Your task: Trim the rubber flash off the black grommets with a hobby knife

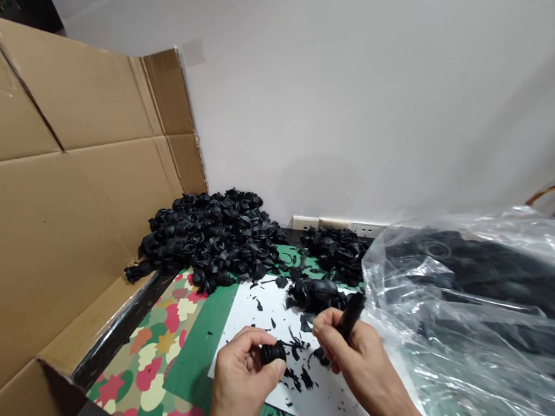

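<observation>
My left hand [246, 372] pinches a small black ribbed rubber bellows [274, 353] between thumb and fingers, above a white sheet [309, 403]. To its right, my right hand [344, 339] is closed around a dark stick-like thing [353, 311] that points up and away; its exact kind is hard to make out, and the lower end is hidden by the fingers. The hands are apart. Black rubber scraps [306, 379] lie scattered on the sheet between and below them. Just behind my right hand is a small group of black rubber parts [319, 293].
A big heap of black rubber parts [219, 232] rests against the wall, beside a standing cardboard panel [108, 177]. A smaller black pile [336, 250] lies below wall sockets [368, 229]. On the right bulges a clear plastic bag [407, 325] with black contents. Patterned paper [152, 364] covers the left side.
</observation>
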### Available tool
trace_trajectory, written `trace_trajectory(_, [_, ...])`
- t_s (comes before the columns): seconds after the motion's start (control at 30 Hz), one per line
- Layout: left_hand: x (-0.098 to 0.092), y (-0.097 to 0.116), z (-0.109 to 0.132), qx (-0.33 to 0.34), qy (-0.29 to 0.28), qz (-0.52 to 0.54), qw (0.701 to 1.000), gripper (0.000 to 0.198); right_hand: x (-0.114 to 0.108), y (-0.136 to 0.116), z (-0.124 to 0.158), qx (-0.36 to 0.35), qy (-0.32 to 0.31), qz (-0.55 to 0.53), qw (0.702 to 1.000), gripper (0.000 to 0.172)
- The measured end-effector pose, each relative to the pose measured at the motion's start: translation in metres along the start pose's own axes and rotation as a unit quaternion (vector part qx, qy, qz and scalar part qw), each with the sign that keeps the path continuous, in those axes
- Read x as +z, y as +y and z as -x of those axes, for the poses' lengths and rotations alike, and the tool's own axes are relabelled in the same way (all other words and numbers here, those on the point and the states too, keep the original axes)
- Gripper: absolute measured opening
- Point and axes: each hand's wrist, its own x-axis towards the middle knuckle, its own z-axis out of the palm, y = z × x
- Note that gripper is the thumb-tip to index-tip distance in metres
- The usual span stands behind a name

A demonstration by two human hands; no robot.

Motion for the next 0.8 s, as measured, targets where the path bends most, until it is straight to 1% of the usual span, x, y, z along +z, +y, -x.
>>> trace_trajectory(0.1, [-0.001,0.001,0.000,0.011,-0.001,0.004,1.000,0.018,0.001,0.000,0.000,0.011,-0.022,-0.037,0.999,0.036])
trace_trajectory(0.2, [-0.002,0.000,0.000,0.019,-0.002,0.004,1.000,0.020,0.001,-0.003,-0.001,0.016,-0.024,-0.101,0.995,0.036])
trace_trajectory(0.3, [-0.003,-0.002,-0.001,0.022,-0.006,0.008,1.000,0.021,0.000,-0.006,0.001,0.004,-0.020,-0.165,0.986,0.038])
trace_trajectory(0.37, [-0.004,-0.003,-0.001,0.022,-0.007,0.015,1.000,0.022,0.000,-0.006,0.002,-0.016,-0.011,-0.182,0.983,0.042])
trace_trajectory(0.47, [-0.004,-0.004,0.000,0.017,-0.005,0.028,0.999,0.023,0.001,-0.008,0.006,-0.041,-0.007,-0.169,0.985,0.047])
trace_trajectory(0.57, [-0.004,-0.005,0.001,0.023,-0.005,0.037,0.999,0.024,0.001,-0.010,0.008,-0.023,-0.033,-0.161,0.986,0.045])
trace_trajectory(0.67, [-0.004,-0.008,0.002,0.034,0.005,0.038,0.999,0.024,0.002,-0.011,0.008,-0.005,-0.056,-0.178,0.982,0.041])
trace_trajectory(0.8, [-0.004,-0.011,0.003,0.028,0.004,0.025,0.999,0.025,0.004,-0.005,0.007,-0.013,-0.091,-0.199,0.976,0.035])
